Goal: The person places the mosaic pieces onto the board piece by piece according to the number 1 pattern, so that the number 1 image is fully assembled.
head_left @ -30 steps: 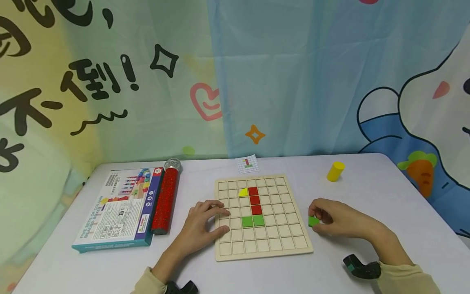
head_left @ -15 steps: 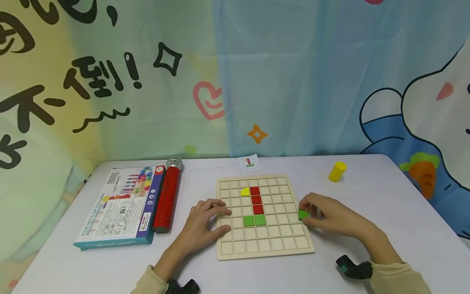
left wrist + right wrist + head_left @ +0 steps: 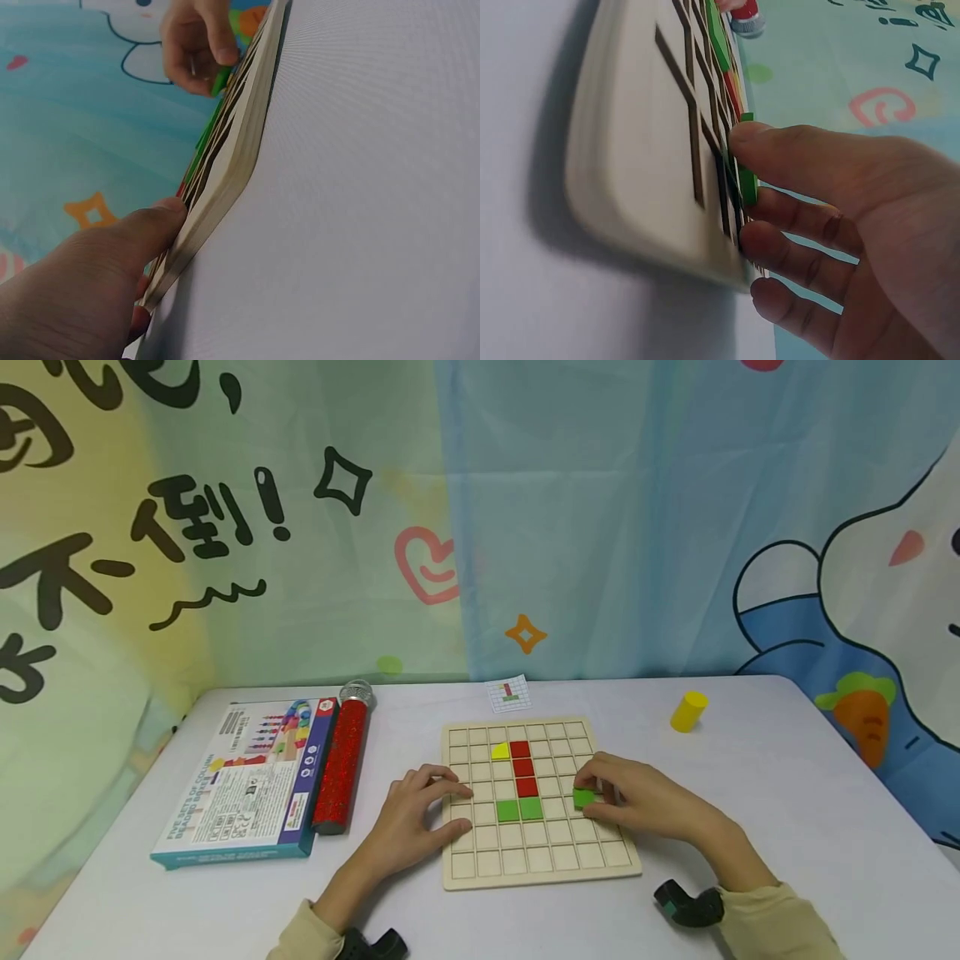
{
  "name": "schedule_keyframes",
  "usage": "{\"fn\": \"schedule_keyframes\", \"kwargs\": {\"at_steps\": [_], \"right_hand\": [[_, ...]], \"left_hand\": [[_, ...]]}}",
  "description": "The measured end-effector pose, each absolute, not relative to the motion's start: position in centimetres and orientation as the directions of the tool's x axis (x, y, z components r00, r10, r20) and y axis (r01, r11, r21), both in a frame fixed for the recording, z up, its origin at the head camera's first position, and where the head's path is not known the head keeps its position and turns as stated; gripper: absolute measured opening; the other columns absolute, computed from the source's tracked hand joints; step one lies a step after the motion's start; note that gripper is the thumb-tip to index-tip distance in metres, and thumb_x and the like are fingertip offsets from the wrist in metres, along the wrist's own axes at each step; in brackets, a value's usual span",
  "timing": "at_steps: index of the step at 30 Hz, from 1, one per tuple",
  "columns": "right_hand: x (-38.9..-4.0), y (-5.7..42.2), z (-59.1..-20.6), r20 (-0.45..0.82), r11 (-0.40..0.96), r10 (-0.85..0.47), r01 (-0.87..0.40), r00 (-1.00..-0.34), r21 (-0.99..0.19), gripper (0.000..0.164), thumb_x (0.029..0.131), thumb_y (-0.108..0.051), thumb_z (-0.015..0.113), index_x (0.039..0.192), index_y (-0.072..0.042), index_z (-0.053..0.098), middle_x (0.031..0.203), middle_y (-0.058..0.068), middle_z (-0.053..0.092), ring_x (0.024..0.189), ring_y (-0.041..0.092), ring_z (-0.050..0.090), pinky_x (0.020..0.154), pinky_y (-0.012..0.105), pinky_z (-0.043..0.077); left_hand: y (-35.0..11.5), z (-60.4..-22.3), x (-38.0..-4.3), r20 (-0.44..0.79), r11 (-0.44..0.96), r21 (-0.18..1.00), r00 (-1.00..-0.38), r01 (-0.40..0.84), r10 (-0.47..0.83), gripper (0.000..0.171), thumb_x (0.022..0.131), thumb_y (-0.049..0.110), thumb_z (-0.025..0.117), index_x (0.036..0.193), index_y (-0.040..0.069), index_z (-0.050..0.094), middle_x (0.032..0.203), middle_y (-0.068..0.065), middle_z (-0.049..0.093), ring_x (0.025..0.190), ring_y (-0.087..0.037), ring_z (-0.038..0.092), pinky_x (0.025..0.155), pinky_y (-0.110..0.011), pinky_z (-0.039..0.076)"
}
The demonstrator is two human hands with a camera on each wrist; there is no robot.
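A wooden grid board (image 3: 540, 864) lies on the white table, its cells partly filled. Three red square tiles (image 3: 523, 767) form a column, with a yellow tile (image 3: 500, 752) left of the top one and two green tiles (image 3: 519, 810) below. Over the right part of the board, my right hand (image 3: 645, 793) pinches another green tile (image 3: 583, 798) between thumb and fingers; the right wrist view shows this green tile (image 3: 748, 176) on edge, close over the grid. My left hand (image 3: 416, 814) rests at the board's left edge, thumb and fingertips touching its rim.
A small pattern card (image 3: 508, 693) lies behind the board. To the left are a boxed set (image 3: 240, 785) and a red glittery microphone (image 3: 341, 768). A yellow cylinder (image 3: 688, 711) stands at the back right. A printed cloth (image 3: 555, 527) hangs behind the table.
My right hand has carried the green tile leftward from the table beside the board to over its right-hand cells. My left hand has stayed at the left edge.
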State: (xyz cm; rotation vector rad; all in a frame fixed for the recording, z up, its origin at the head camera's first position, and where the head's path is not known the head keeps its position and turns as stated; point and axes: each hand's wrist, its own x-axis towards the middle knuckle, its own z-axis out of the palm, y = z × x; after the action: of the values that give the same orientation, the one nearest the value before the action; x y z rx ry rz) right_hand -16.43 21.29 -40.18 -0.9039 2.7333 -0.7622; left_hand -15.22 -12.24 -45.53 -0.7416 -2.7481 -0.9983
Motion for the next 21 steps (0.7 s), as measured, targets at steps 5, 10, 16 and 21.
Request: {"fn": "schedule_keyframes", "kwargs": {"at_steps": [5,10,16,21], "right_hand": [[-16.6,20.2,-40.3,-0.010,0.693,-0.598,-0.511,-0.801,-0.509,0.026,0.085,-0.028,0.070,0.107,-0.018,0.060,0.090,-0.009,0.054,0.075,0.004,0.049,0.066,0.019,0.043],[-16.7,19.5,-40.5,-0.009,0.692,-0.606,-0.523,-0.795,-0.497,0.025,0.085,-0.027,0.070,0.107,-0.018,0.061,0.089,-0.009,0.053,0.073,0.002,0.047,0.065,0.018,0.042],[-16.7,18.6,-40.4,-0.004,0.688,-0.612,-0.529,-0.791,-0.497,0.024,0.085,-0.026,0.070,0.106,-0.019,0.062,0.094,-0.009,0.055,0.077,0.004,0.049,0.069,0.019,0.043],[-16.6,18.4,-40.4,-0.015,0.677,-0.627,-0.535,-0.779,-0.506,0.024,0.085,-0.028,0.069,0.106,-0.019,0.062,0.096,-0.009,0.054,0.077,0.004,0.049,0.069,0.020,0.043]], "left_hand": [[-12.3,-45.5,-15.2,0.271,0.658,0.574,-0.872,0.486,0.408,0.035,0.077,0.037,0.076,0.109,0.035,0.065,0.118,0.012,0.053,0.102,-0.007,0.046,0.083,-0.034,0.031],[-12.3,-45.6,-15.1,0.268,0.657,0.580,-0.874,0.482,0.405,0.034,0.077,0.038,0.076,0.109,0.036,0.065,0.118,0.013,0.052,0.101,-0.007,0.046,0.083,-0.033,0.031],[-12.3,-45.5,-15.2,0.272,0.655,0.580,-0.873,0.484,0.404,0.034,0.077,0.037,0.076,0.109,0.036,0.065,0.118,0.013,0.052,0.101,-0.007,0.046,0.083,-0.033,0.031],[-12.2,-45.5,-15.2,0.275,0.657,0.574,-0.871,0.488,0.406,0.034,0.077,0.038,0.076,0.109,0.036,0.065,0.118,0.012,0.053,0.101,-0.007,0.046,0.082,-0.033,0.031]]}}
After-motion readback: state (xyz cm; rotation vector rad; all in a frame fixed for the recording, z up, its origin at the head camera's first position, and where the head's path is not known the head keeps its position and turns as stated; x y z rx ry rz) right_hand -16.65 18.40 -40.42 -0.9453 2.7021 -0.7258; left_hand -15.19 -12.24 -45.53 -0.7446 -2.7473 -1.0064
